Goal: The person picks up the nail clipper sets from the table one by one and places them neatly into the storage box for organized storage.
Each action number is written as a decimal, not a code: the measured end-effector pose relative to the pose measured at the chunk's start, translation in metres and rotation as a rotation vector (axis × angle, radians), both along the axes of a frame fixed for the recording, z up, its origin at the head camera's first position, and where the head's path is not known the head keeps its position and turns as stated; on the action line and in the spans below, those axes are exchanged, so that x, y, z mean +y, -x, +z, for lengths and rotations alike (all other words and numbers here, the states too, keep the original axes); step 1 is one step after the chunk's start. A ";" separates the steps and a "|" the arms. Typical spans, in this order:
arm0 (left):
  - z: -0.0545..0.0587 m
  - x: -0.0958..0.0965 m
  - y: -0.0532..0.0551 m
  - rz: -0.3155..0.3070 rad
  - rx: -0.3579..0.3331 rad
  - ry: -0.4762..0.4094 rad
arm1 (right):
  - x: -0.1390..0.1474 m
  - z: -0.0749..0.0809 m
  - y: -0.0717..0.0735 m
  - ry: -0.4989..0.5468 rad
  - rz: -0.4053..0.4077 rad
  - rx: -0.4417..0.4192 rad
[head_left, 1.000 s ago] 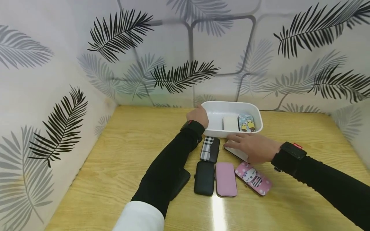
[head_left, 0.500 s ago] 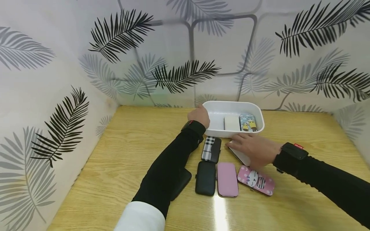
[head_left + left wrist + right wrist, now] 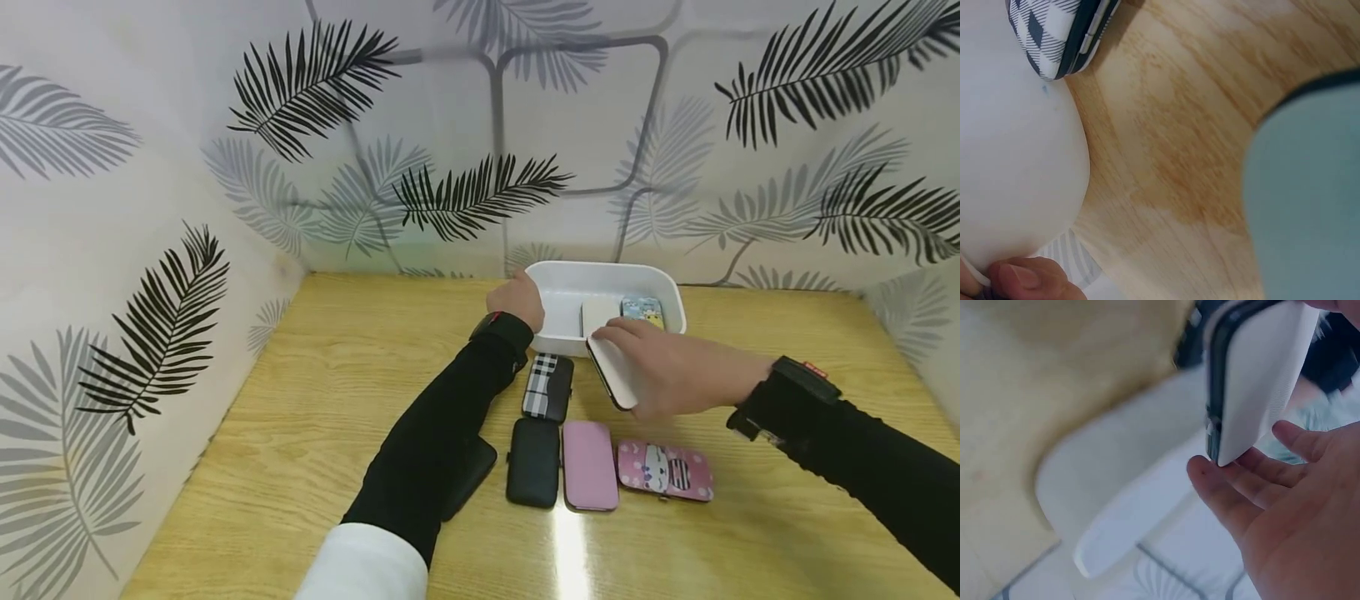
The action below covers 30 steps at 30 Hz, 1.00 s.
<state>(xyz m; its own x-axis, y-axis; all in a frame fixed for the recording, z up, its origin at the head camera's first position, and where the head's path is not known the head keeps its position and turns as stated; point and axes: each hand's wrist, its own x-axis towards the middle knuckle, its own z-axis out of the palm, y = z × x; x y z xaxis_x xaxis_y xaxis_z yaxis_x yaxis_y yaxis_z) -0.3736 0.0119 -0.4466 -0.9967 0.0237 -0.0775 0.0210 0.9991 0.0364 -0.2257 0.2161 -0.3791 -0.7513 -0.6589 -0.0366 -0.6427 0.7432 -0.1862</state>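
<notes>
My left hand (image 3: 516, 303) grips the left end of a white plastic box (image 3: 564, 343); its thumb (image 3: 1025, 282) shows at the rim in the left wrist view. Inside the box lie a white case (image 3: 597, 314) and a blue cartoon-print case (image 3: 642, 310). Above the table, just in front of the box, my right hand (image 3: 667, 367) holds a slim white case (image 3: 613, 372) with a dark edge, tilted. In the right wrist view the fingers and thumb take this white case (image 3: 1260, 381) by its ends.
Before the box lie a black-and-white plaid case (image 3: 548, 388), a black case (image 3: 533, 463), a plain pink case (image 3: 590, 465) and a pink cartoon-print case (image 3: 665, 471). Another black case (image 3: 472, 477) is partly under the left forearm. A patterned wall (image 3: 450, 125) stands behind.
My right hand has lifted the white case off the table and tilted it. The pink cartoon-print case has turned to lie more sideways. My left hand stays at the box.
</notes>
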 end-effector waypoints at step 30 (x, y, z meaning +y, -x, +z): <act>-0.004 -0.001 0.001 0.038 0.033 -0.030 | -0.076 -0.015 0.151 -0.319 -0.060 -0.118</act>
<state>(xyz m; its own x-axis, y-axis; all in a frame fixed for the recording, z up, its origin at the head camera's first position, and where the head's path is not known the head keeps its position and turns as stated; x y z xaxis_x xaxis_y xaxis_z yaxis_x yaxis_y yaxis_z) -0.3748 0.0114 -0.4502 -0.9989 -0.0128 -0.0443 -0.0157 0.9977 0.0664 -0.3770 0.1401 -0.3939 -0.7670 -0.5549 -0.3222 -0.5838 0.8119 -0.0086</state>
